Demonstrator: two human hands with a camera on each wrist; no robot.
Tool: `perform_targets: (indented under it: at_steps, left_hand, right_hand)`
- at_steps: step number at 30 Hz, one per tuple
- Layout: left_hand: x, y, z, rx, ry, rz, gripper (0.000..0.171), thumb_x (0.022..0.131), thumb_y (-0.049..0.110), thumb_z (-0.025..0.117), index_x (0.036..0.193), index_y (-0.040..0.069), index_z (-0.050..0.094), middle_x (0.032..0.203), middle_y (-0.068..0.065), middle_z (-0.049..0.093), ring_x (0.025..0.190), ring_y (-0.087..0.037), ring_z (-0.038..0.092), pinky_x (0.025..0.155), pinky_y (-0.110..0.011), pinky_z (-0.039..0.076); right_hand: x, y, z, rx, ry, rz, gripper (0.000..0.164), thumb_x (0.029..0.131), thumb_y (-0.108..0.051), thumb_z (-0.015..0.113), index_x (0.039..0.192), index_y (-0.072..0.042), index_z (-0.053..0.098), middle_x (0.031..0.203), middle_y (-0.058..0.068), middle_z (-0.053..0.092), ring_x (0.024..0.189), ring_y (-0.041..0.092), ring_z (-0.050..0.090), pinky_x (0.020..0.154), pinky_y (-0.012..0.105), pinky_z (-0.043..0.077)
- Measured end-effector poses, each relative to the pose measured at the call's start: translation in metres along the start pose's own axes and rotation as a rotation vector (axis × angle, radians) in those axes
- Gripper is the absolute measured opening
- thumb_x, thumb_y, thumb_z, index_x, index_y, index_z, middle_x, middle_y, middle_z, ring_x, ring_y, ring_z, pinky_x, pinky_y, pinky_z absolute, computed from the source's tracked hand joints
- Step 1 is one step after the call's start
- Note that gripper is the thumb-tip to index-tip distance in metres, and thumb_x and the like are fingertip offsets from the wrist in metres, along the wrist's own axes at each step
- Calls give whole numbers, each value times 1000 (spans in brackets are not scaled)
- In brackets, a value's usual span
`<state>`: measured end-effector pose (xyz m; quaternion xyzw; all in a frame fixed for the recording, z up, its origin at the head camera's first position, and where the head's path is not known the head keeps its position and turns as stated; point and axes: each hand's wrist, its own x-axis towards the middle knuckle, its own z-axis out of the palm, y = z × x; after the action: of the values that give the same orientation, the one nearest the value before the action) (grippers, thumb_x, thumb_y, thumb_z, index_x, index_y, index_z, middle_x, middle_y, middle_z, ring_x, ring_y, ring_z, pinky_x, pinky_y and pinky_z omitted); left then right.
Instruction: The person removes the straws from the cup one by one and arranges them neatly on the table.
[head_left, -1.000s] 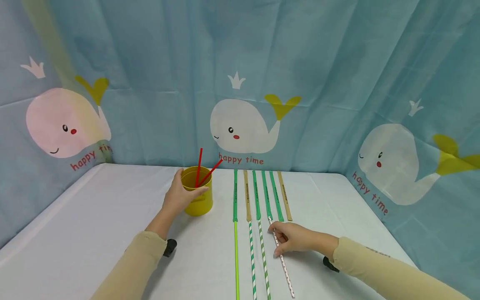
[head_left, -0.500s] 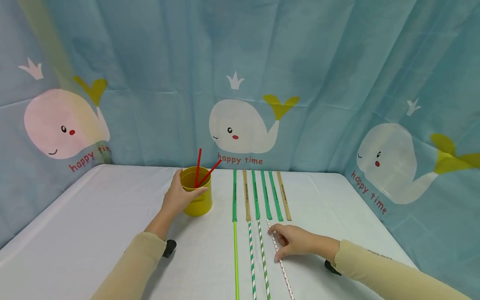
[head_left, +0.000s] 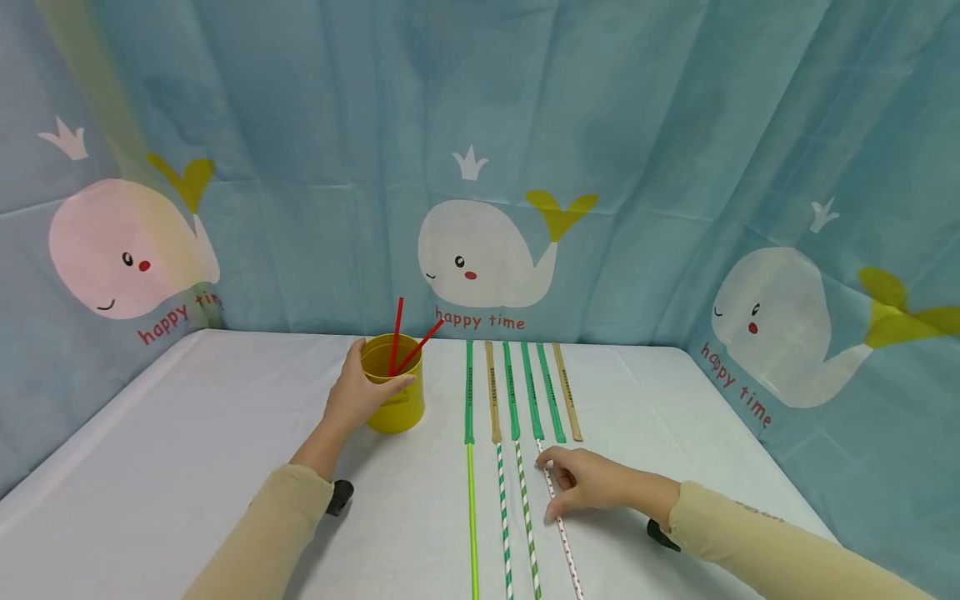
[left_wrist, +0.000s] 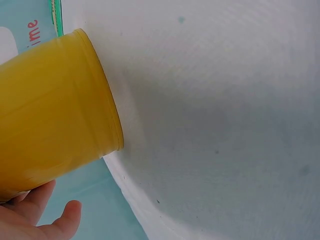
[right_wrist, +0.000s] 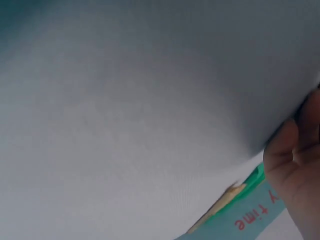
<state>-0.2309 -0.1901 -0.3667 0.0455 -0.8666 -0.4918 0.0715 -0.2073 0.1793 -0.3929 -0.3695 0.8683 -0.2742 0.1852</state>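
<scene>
With fingers round its near-left side and thumb along its rim, my left hand [head_left: 356,392] holds a yellow bucket [head_left: 399,410] standing on the table. Two red straws [head_left: 397,333] lean inside it. My right hand [head_left: 588,479] has its fingertips and thumb on a white straw with small red marks [head_left: 568,550], which lies on the table. To its left lie two green-and-white striped straws [head_left: 504,517] and a plain light green straw [head_left: 472,517]. In the left wrist view, the bucket [left_wrist: 55,110] fills the left side. The right wrist view shows curled fingers [right_wrist: 281,147] but no straw.
Beyond the straws, several flat green strips [head_left: 469,392] and tan strips [head_left: 567,392] with printing lie in a row, pointing to the back edge. A white cloth [head_left: 187,467] covers the table. A blue curtain [head_left: 337,167] with printed whales hangs behind and at the sides.
My right hand has drawn the marked straw slightly towards me, and its near end has swung a little left. My left hand and the bucket have stayed in place.
</scene>
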Motion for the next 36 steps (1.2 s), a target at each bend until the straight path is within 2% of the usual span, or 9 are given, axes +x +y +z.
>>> perform_targets:
  at_steps: [3,6,11,18,22,27,31,36]
  left_hand:
    - [0,0,0,-4,0,3,111,82,51,74,155,7,2,152,-18,28,135,-39,31,107,-57,34]
    - [-1,0,-1,-1,3,2,110,82,51,73,155,7,2,152,-18,28,135,-39,31,107,-57,34]
    - [-1,1,1,1,5,-5,111,82,51,73,155,7,2,152,-18,27,135,-39,31,107,-57,34]
    - [-1,2,1,2,8,-11,112,82,52,73,155,7,0,153,-19,26,135,-39,30,108,-57,33]
    - [-1,-1,1,-4,9,-9,113,81,53,74,155,8,1,153,-19,27,135,-39,31,108,-57,33]
    - [-1,-3,2,-8,13,-9,114,80,54,74,155,8,1,153,-19,26,134,-39,31,108,-58,32]
    - [0,-2,3,-5,23,-14,114,80,55,74,155,8,2,153,-18,27,134,-39,32,108,-57,31]
    - [-1,-1,2,-4,32,-19,114,79,54,75,155,9,3,153,-17,27,134,-38,32,108,-57,31]
  right_hand:
    - [3,5,-7,55,-19,-13,60,83,-24,78,128,3,50,73,-8,53,62,2,46,57,19,41]
    - [10,7,-16,73,-1,-34,60,85,-18,76,131,7,47,77,-6,58,67,4,51,61,22,46]
    - [26,-1,-35,89,67,-69,57,88,-11,72,133,11,45,80,-3,61,72,9,55,67,27,50]
    - [59,-21,-59,128,207,-100,57,92,-14,68,139,7,43,91,3,63,82,16,59,73,32,51]
    - [82,-33,-61,178,273,-73,62,94,-18,66,147,-1,38,113,12,64,98,21,60,81,36,52]
    - [110,-48,-57,341,307,-11,70,95,-20,65,154,-15,28,140,7,53,125,27,51,100,45,45]
    - [130,-60,-51,495,316,4,75,95,-18,65,156,-22,22,147,3,46,136,28,39,108,48,36]
    - [151,-72,-44,593,332,6,76,95,-17,65,156,-24,21,148,0,45,140,25,34,112,48,31]
